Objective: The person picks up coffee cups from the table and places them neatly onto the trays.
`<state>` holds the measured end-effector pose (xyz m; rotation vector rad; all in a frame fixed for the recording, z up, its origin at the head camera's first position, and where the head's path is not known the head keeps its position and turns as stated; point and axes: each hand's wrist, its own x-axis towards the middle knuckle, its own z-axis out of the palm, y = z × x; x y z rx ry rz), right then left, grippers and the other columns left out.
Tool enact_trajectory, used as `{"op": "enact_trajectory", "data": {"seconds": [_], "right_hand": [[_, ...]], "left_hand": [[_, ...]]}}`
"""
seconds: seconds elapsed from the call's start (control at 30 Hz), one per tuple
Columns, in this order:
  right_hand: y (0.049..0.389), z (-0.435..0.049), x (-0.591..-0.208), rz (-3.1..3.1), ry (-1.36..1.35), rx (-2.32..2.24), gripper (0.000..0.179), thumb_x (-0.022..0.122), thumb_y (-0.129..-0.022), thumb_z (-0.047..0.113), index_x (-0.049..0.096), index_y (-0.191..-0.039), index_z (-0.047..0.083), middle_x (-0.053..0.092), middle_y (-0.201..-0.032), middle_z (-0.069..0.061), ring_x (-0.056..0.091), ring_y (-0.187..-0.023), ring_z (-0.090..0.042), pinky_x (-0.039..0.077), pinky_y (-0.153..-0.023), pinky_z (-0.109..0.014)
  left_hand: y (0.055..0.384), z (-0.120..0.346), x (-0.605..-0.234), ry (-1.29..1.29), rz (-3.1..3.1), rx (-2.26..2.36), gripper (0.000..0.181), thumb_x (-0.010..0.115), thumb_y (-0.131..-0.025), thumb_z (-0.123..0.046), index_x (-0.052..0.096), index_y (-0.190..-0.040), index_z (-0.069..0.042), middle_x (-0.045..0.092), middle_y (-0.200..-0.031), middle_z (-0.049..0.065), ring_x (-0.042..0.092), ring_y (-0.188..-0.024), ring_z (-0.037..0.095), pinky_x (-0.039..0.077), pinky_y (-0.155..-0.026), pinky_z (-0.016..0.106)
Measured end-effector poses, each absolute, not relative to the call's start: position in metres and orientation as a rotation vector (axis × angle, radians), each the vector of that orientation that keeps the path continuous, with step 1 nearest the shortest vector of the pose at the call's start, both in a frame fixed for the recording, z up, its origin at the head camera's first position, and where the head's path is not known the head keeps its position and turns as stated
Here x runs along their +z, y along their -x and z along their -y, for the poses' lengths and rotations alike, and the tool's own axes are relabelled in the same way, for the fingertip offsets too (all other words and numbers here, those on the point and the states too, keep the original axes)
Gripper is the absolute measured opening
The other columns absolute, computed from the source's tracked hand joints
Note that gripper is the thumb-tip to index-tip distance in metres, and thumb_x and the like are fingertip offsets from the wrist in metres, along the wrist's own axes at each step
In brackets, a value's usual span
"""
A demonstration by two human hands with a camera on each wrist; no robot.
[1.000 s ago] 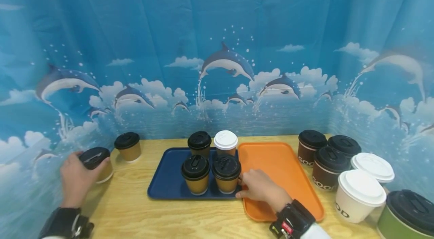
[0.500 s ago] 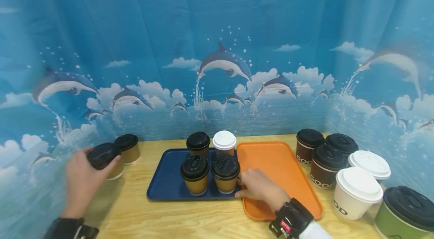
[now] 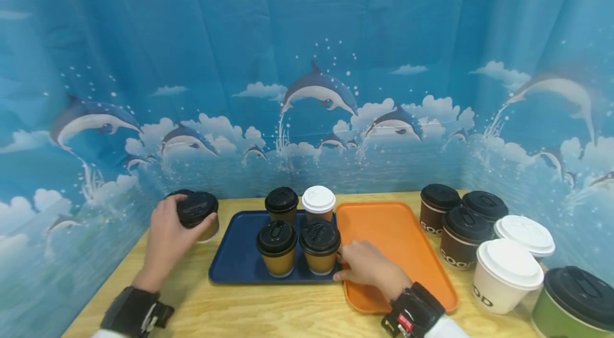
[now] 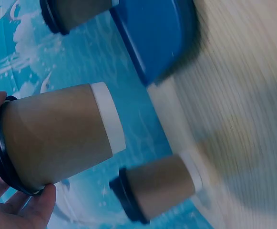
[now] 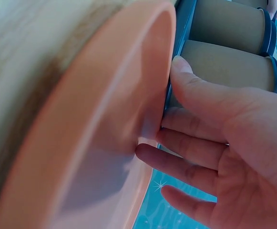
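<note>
The person's left hand [image 3: 165, 234] grips a brown paper cup with a black lid [image 3: 201, 215] near the worktop's [image 3: 240, 308] back-left corner, almost hiding a second such cup [image 4: 162, 186]. The right hand [image 3: 366, 266], fingers loosely apart, is at the orange rectangular tray's [image 3: 384, 226] left edge; I can't tell whether it touches a cup. Four lidded cups [image 3: 278, 255] stand on the navy rectangular tray [image 3: 235, 252], six along the worktop's right edge, the green cup [image 3: 568, 303] cut off.

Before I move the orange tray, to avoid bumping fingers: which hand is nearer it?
The right hand, at the left edge of the orange tray. The left hand holds a cup left of the blue tray.
</note>
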<state>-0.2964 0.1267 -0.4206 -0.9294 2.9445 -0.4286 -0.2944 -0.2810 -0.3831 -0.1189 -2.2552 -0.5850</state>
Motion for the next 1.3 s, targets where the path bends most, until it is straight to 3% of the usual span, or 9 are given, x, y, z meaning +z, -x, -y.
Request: {"op": "enact_trajectory", "data": {"seconds": [0.7, 1.3], "right_hand": [[0.296, -0.129, -0.421, -2.974, 0.996, -0.399, 0.042, 0.085, -0.080, 0.036, 0.051, -0.065, 0.016, 0.034, -0.060, 0.010, 0.030, -0.055, -0.006, 0.028, -0.055, -0.026], [0.297, -0.130, -0.423, -2.965, 1.019, -0.416, 0.039, 0.085, -0.080, 0.036, 0.053, -0.067, 0.016, 0.033, -0.059, 0.010, 0.030, -0.054, -0.005, 0.027, -0.054, -0.025]], "left_hand": [[0.355, 0.227, -0.400, 0.070, 2.471, -0.743, 0.074, 0.079, -0.087, -0.042, 0.047, -0.133, 0.007, 0.047, -0.128, 0.034, 0.046, -0.119, 0.051, 0.040, -0.099, 0.064], [0.377, 0.227, -0.414, 0.019, 2.476, -0.739, 0.075, 0.078, -0.088, -0.042, 0.046, -0.132, 0.009, 0.047, -0.125, 0.037, 0.049, -0.117, 0.052, 0.043, -0.098, 0.065]]}}
